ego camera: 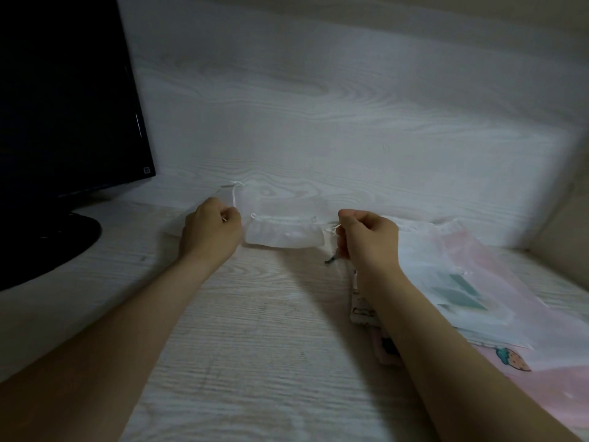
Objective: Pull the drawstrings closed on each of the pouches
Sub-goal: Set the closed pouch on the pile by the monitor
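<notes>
Two faint drawstrings (330,230) pinched, left hand (212,231), right hand (366,240), white pouch (283,234) between, fingertips hidden

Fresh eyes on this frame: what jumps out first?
Both hands at centre: the left hand and right hand each pinch a drawstring of a small white pouch stretched between them, over the pale wood desk. A dark monitor fills the far left; a pile of pink and white pouches lies at the right.
</notes>
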A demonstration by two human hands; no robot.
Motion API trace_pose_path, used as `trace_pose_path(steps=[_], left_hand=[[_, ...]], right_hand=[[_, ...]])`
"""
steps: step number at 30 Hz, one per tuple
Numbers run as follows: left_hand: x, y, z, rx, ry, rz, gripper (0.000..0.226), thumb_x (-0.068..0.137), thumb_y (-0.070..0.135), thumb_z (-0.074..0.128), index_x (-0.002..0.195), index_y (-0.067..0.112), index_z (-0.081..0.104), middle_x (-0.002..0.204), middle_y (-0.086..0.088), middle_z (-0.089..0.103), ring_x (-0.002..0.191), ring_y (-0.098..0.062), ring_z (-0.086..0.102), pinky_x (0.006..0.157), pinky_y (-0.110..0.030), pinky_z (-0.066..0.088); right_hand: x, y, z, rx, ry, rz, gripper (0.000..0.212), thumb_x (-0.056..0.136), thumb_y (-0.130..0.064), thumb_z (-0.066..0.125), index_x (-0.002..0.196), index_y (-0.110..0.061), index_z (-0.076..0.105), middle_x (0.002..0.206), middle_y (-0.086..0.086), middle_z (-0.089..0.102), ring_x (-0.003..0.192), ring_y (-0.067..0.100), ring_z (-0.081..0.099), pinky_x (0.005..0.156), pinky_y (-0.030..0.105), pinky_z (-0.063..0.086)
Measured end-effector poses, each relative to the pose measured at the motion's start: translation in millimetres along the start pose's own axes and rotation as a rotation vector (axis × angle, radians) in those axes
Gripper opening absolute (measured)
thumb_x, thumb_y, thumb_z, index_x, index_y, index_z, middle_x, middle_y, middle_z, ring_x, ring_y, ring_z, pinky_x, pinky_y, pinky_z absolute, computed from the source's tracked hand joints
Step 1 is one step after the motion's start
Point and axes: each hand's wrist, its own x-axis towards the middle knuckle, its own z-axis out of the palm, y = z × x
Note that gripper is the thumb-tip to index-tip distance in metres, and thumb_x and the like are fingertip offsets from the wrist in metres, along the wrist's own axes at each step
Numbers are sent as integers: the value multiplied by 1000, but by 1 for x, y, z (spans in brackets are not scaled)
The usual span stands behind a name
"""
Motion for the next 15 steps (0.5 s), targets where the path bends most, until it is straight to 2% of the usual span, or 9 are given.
trace_pose_path(steps=[3,6,8,11,13,15], left_hand=[[0,-5,1,-88,7,8,29,100,29,62,81,12,75,75,-2,75,79,-25,71,79,-38,58],[0,-9,1,-269,-5,-74,28,100,23,69,77,12,78,67,-1,74,65,-20,69,71,-36,62],[3,-10,3,-391,-12,-147,21,101,9,63,88,11,81,70,-4,75,63,-18,66,70,-32,60],[7,-11,6,-501,9,-205,27,102,-5,53,108,4,77,81,-10,74,66,-18,68,73,-33,60],[8,-10,6,-553,64,-241,25,101,-8,57,108,7,76,89,-11,74,69,-21,73,72,-34,63],[9,-12,5,-612,121,-273,24,96,-10,65,97,11,75,92,-12,76,68,-24,77,69,-38,65]], right_hand=[[1,-2,-2,61,39,-16,13,98,-11,63,95,-7,75,74,7,69,60,17,63,58,26,53],[3,0,-3,48,60,-24,22,101,-5,54,106,-8,75,85,8,73,64,15,67,62,22,54],[4,2,-3,39,87,-25,23,100,-2,52,109,-5,73,88,11,75,64,14,70,63,22,56],[6,5,-4,50,119,-5,16,99,-2,57,108,0,71,87,18,76,67,23,77,64,29,62],[6,4,-5,50,142,6,15,100,-3,58,108,3,70,83,20,76,65,28,77,64,35,64],[5,2,-6,18,170,2,15,102,-5,55,107,1,69,79,19,75,61,28,76,60,37,64]])
